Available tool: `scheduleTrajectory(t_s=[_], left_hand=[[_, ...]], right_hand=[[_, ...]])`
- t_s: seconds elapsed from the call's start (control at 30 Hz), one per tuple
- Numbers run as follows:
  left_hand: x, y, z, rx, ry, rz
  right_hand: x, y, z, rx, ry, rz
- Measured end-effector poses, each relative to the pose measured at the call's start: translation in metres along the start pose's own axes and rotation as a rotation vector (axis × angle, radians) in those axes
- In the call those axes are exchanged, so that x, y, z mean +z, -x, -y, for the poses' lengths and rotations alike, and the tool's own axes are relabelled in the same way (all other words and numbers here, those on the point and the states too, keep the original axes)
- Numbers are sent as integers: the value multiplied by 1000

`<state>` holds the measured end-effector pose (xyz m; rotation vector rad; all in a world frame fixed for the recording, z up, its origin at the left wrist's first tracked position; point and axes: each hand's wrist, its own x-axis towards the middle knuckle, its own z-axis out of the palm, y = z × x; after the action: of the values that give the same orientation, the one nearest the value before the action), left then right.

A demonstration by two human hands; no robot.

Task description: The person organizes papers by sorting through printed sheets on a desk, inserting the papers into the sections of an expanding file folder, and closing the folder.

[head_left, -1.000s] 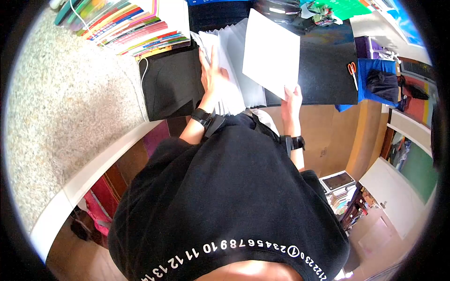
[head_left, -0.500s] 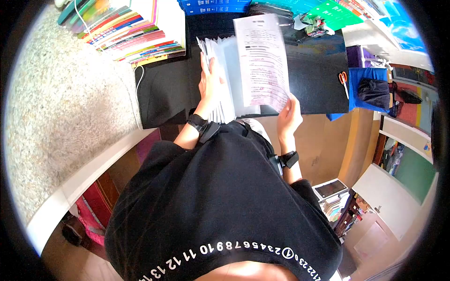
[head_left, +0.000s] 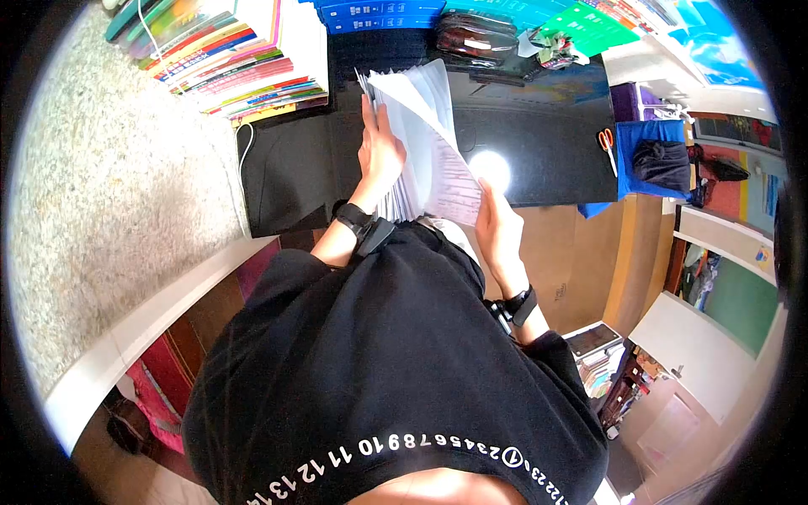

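A thick sheaf of papers (head_left: 396,192), some leaves looking like clear plastic sleeves, stands fanned at the near side of the black desk (head_left: 539,126). My left hand (head_left: 381,157) grips the sheaf's left edge, fingers closed around the leaves. On the other side, my right hand (head_left: 500,225) pinches the lower right edge of a printed sheet (head_left: 454,183). That sheet bends over to the left, its top folded towards the sheaf and its lower part showing lines of text. My right fingertips are partly hidden.
Stacked books (head_left: 278,71) stand at the back left. Blue boxes or folders (head_left: 383,15), a dark pouch (head_left: 475,38) and a green folder (head_left: 593,29) line the back. Orange-handled scissors (head_left: 607,150) lie near the right edge, by a blue fabric holder (head_left: 652,160). A bright glare spot shows on the desk.
My right hand has moved left and slightly down, bringing the printed sheet from lying open on the right to bending over the sheaf. My left hand keeps its hold.
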<state>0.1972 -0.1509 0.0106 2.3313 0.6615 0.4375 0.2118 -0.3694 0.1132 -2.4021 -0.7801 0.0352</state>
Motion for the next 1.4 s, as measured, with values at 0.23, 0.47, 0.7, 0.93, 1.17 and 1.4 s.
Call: scheduleTrajectory(t_s=[0.23, 0.47, 0.7, 0.93, 1.17, 1.4], left_hand=[[-6, -2, -6, -66, -6, 66], [-7, 2, 1, -18, 15, 13], [-12, 4, 4, -38, 38, 43], [-11, 7, 12, -27, 49, 6], [-11, 6, 12, -24, 71, 2], [-12, 8, 7, -43, 45, 12]], right_hand=[[47, -34, 9, 167, 106, 154], [68, -50, 11, 188, 59, -45], [58, -32, 11, 31, -42, -112], [83, -17, -14, 171, -86, 79], [83, -28, -21, 188, 96, 114], [61, -42, 13, 134, 276, 263]])
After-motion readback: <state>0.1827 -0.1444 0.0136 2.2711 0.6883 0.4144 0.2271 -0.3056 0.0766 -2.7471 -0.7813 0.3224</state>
